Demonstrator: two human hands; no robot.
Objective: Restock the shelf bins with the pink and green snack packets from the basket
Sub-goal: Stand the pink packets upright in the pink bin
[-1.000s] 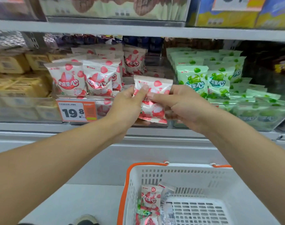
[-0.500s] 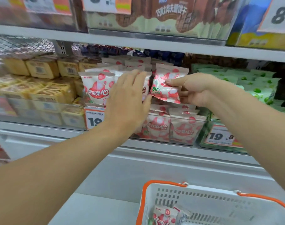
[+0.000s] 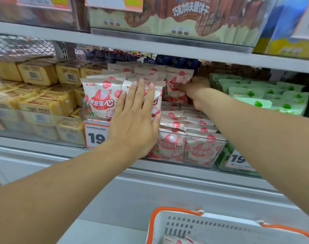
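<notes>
My left hand [image 3: 135, 118] lies flat, fingers spread, against the upright pink snack packets [image 3: 102, 99] at the front of the clear pink bin [image 3: 218, 152]. My right hand [image 3: 194, 90] reaches deep into the same bin and grips a pink packet [image 3: 176, 85], holding it upright behind the front row. More pink packets lie flat below it. Green packets [image 3: 255, 97] fill the bin to the right. The white basket [image 3: 211, 226] with orange handles shows at the bottom edge, a pink packet [image 3: 174, 240] just visible inside.
Yellow boxed snacks [image 3: 39, 103] fill the clear bin to the left. An upper shelf [image 3: 150, 44] hangs low over the bins, limiting height. Price tags [image 3: 95, 134] hang on the bin fronts. A grey ledge [image 3: 167, 182] runs below the shelf.
My right hand has pushed the pink packet deeper into the bin. My left hand has spread flatter against the front packets. The view has moved closer and up, so the basket shows less.
</notes>
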